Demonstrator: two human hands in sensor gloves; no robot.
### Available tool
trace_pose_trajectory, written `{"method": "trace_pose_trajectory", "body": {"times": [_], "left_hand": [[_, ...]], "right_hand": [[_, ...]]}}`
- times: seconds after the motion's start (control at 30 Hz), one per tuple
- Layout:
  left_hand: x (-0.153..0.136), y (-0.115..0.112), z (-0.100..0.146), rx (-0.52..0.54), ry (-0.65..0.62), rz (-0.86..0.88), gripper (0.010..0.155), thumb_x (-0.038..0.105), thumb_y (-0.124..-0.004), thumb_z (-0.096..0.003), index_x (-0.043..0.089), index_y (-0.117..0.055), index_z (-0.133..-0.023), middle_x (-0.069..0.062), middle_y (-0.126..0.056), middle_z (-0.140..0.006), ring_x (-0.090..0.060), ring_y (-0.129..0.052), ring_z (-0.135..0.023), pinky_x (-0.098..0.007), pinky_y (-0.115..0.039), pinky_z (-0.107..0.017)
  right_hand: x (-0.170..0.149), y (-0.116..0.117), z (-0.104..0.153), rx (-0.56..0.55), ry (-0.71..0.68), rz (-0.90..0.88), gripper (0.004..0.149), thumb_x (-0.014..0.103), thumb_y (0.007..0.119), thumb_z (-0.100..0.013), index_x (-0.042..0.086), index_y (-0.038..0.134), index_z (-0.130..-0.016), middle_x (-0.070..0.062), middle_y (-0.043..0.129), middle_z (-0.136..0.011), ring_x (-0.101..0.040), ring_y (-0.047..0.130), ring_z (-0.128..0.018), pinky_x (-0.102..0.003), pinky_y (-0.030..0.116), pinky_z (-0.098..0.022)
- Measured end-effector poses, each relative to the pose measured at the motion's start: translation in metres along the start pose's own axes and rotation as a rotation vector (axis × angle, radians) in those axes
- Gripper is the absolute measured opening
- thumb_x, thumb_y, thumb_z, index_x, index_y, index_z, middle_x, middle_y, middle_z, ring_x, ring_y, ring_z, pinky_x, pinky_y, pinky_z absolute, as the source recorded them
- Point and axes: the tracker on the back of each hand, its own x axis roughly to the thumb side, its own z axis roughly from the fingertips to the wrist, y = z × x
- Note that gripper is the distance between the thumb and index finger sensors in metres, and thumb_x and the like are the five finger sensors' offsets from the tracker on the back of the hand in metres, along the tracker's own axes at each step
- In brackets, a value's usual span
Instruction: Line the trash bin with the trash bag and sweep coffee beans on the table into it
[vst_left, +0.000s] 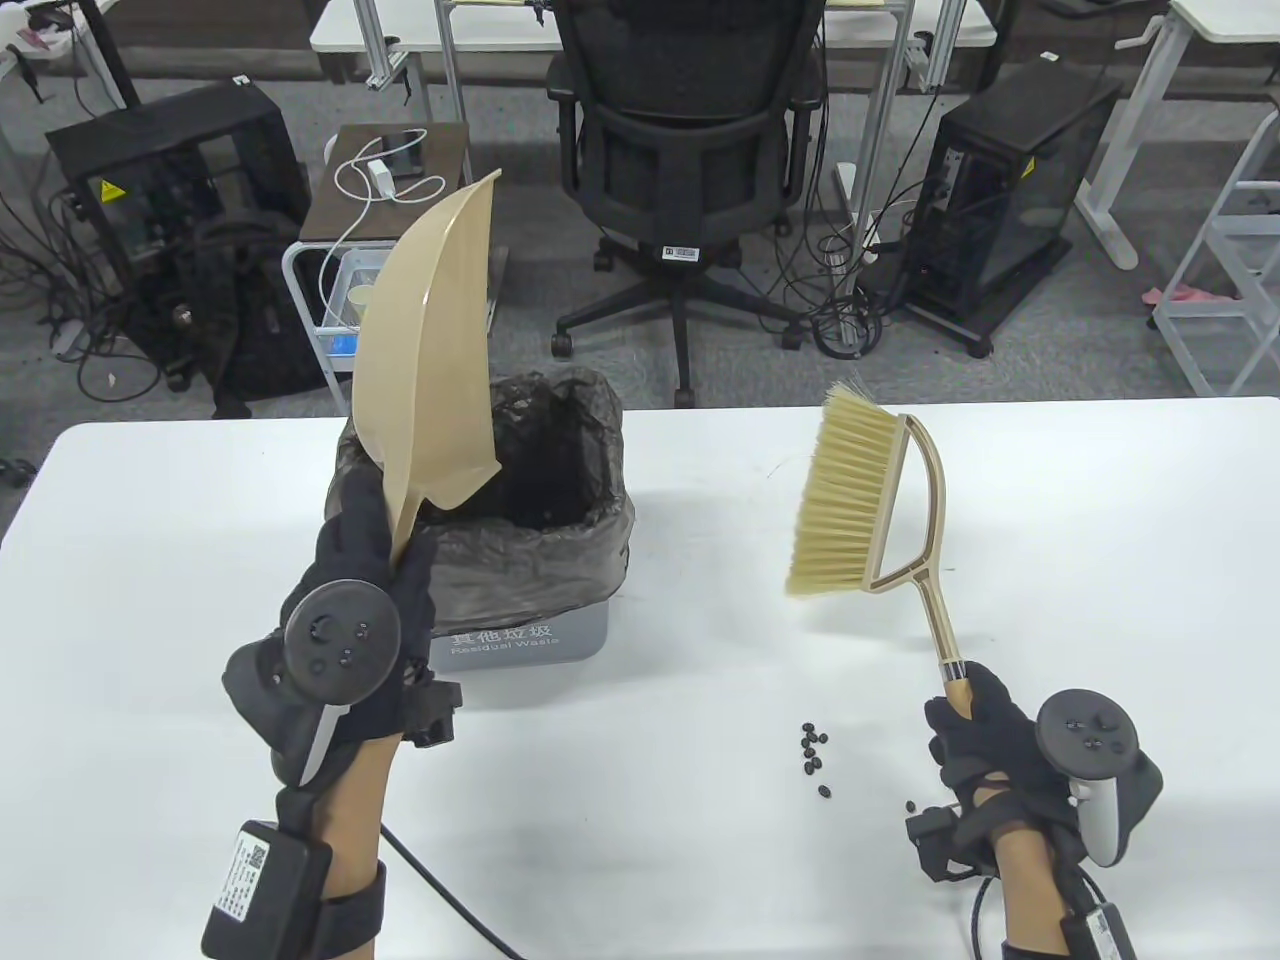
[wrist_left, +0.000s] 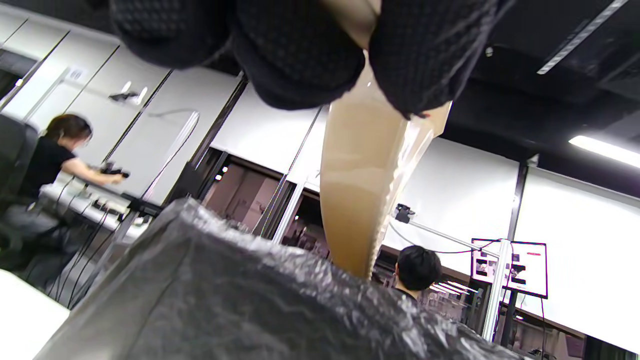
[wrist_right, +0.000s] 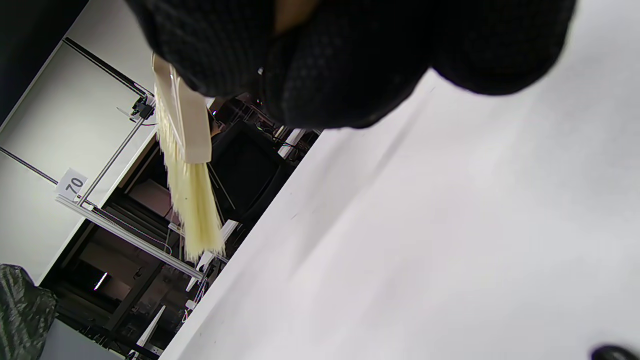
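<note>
Left hand (vst_left: 355, 600) gripping the tilted dustpan (vst_left: 430, 350); right hand (vst_left: 985, 740) gripping the brush (vst_left: 865, 500).
Bin (vst_left: 520, 640) already lined; beans (vst_left: 815, 750) right of it remain unswept.

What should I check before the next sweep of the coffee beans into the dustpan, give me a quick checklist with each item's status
1. Trash bag lines the trash bin: ok, folded over the rim.
2. Left hand grips the dustpan: ok, but raised and tilted over the bin, not on the table.
3. Right hand grips the brush handle: ok, bristles lifted off the table.
4. Coffee beans in reach: ok, loose cluster near the right hand.
5. Dustpan emptied: cannot tell, inside faces away.
6. Table free of beans: not ok.
</note>
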Motion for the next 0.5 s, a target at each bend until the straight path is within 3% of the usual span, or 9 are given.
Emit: {"method": "trace_pose_trajectory", "body": {"times": [0.4,0.5], "left_hand": [[0.038,0.019,0.01,0.013,-0.18,0.174,0.067,0.037,-0.088,-0.0537,0.018,-0.057,-0.11,-0.008,-0.082,-0.094,-0.011,-0.097,-0.055,-0.043,-0.083,-0.047],[0.044,0.016,0.012,-0.042,-0.213,0.292,0.067,0.037,-0.088,-0.0538,0.015,-0.058,-0.11,-0.01,-0.084,-0.092,-0.01,-0.098,-0.052,-0.042,-0.085,-0.044]], "right_hand": [[0.0,-0.001,0.0,0.007,-0.003,-0.006,0.065,0.031,0.082,-0.04,0.008,0.059,-0.096,-0.008,0.09,-0.071,-0.02,0.099,-0.034,-0.045,0.082,-0.034],[0.0,-0.002,0.0,0.007,-0.002,-0.017,0.065,0.032,0.082,-0.04,0.009,0.059,-0.096,-0.008,0.089,-0.071,-0.019,0.099,-0.034,-0.045,0.082,-0.034]]}}
